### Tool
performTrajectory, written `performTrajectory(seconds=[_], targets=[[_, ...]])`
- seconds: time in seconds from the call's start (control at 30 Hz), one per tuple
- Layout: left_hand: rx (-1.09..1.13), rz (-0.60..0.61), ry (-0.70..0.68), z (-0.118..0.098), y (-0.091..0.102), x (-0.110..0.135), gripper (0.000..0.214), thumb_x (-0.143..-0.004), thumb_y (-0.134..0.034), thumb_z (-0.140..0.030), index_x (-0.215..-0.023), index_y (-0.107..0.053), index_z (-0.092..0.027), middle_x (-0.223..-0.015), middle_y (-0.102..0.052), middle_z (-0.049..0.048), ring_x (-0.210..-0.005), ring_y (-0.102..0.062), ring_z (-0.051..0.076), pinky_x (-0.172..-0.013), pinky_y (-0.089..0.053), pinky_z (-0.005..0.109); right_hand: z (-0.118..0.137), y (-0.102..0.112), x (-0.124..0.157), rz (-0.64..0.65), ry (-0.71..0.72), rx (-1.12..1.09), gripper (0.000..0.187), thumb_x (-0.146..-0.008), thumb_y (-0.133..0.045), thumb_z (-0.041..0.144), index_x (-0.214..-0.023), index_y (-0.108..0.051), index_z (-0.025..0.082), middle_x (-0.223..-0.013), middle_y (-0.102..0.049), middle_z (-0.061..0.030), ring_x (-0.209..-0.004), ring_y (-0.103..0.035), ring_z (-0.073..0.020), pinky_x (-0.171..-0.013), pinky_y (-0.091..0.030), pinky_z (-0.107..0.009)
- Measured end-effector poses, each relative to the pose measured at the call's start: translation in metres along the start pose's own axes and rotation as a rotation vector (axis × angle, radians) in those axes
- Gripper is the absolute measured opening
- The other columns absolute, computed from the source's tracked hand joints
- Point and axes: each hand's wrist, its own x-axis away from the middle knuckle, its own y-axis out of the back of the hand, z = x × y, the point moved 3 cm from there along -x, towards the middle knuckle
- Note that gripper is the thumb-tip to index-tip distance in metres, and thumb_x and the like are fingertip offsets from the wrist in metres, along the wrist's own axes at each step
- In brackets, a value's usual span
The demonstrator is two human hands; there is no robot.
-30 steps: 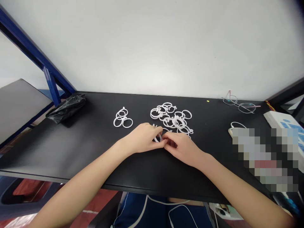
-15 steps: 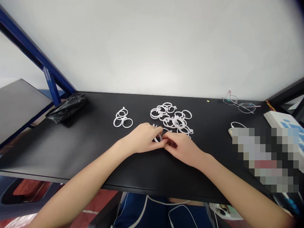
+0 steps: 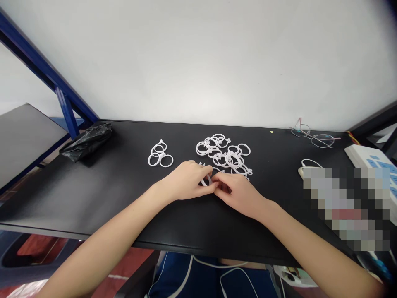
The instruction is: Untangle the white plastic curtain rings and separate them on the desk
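Observation:
My left hand (image 3: 190,181) is closed in a pinch on a white plastic curtain ring (image 3: 204,182), low over the black table. My right hand (image 3: 240,193) pinches at the ring's right side, its fingertips touching those of the left. The fingers cover part of the ring, and how many rings are between them is hard to see. Just beyond both hands lies a loose pile of white curtain rings (image 3: 233,159) with small eyelets. A smaller group of these rings (image 3: 166,160) rests to the left, apart from the pile.
A crumpled black plastic bag (image 3: 89,140) lies at the table's far left. Toward the back right are thin-framed glasses (image 3: 322,141). A blurred-out object (image 3: 344,211) and a white-and-blue box (image 3: 372,165) occupy the right side. The table (image 3: 93,194) meets a white wall behind.

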Motion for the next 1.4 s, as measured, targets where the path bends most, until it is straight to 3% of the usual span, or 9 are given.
performTrajectory(seconds=[1.4], targets=[[-0.018,-0.001,0.0,-0.0007,-0.0017,-0.0008,0.023,-0.091,-0.051,-0.039,-0.084,-0.058,-0.018,-0.068,-0.066,0.0013,-0.063,-0.062,0.019,-0.072,-0.045,0.032,-0.0013,-0.0012,-0.0009,0.033,-0.024,0.054,0.009,-0.084,-0.054,0.012,-0.08,-0.058,0.018,-0.067,-0.061,0.0021,-0.058,-0.054,-0.0118,-0.058,-0.038,-0.024]])
